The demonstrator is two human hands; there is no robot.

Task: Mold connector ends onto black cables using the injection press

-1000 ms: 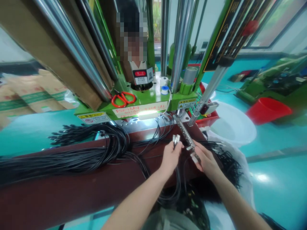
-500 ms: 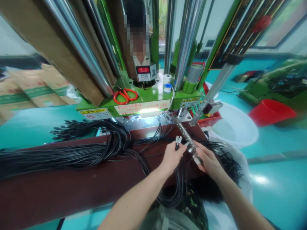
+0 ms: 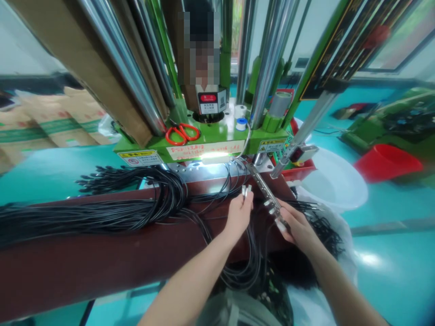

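Cables with flat silver metal plugs are pinched in my left hand, the plugs pointing up past its fingertips. My right hand is closed around the near end of a long metal mould bar, which slants away toward the lit bed of the machine. Several small metal pieces sit along the bar's left side, close to the right fingers. From below my left hand a loop of black cables hangs over the bench edge. The fingers of the right hand partly cover the bar's near end.
The green machine stands ahead, with red-handled scissors on its ledge. Black cable bundles cover the left of the brown bench. To the right are a white basin, a red bucket and a white bag.
My left hand has drawn left, away from the bar, with the plugs still in its fingers. The right hand keeps its grip on the bar, and the view has shifted slightly.
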